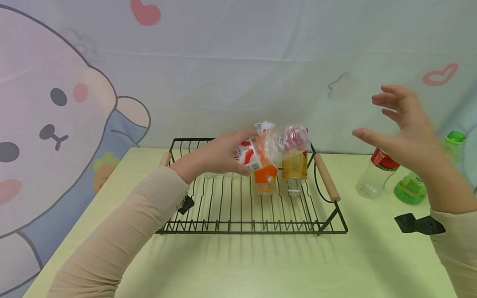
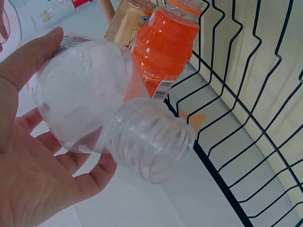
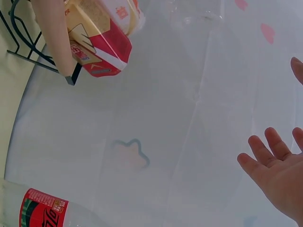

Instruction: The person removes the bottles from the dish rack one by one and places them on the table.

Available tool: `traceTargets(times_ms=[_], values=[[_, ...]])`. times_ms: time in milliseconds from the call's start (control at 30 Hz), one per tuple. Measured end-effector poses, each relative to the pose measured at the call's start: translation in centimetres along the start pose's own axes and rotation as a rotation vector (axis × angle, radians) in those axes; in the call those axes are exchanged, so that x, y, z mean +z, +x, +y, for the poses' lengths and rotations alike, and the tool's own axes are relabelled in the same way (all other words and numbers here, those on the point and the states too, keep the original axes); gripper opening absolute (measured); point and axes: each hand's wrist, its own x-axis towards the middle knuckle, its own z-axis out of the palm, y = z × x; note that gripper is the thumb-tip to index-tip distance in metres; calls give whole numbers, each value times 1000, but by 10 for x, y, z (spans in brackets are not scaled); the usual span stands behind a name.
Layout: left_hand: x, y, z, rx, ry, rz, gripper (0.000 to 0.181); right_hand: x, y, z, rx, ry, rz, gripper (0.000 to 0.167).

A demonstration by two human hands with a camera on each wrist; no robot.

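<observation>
My left hand (image 1: 219,155) grips a clear plastic bottle (image 1: 282,142) with a red-and-white label and holds it sideways above the wire rack (image 1: 242,232). In the left wrist view the bottle's threaded neck (image 2: 151,142) has no cap, and fingers and thumb curl round its body. Behind it, an orange bottle (image 2: 165,47) and a yellow-labelled bottle (image 1: 294,168) lie in the rack. My right hand (image 1: 411,132) is raised in the air at the right, fingers spread and holding nothing. Nearest to it in the head view stands a clear bottle with a red label (image 1: 373,174).
A green bottle (image 1: 412,189) stands beside the red-labelled one, partly hidden by the right forearm. The rack has wooden handles (image 1: 327,177) on its sides. A printed cloth (image 1: 235,78) hangs behind the pale table (image 1: 244,273).
</observation>
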Motion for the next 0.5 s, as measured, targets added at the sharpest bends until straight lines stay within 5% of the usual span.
traceTargets(times_ms=[300,500], values=[[0,1,8,31,5,-28,82,13,1,-15,1,-7,-128,85],[1,-1,12,36,8,-58,85,25,3,-21,-72,-47,-214,87]])
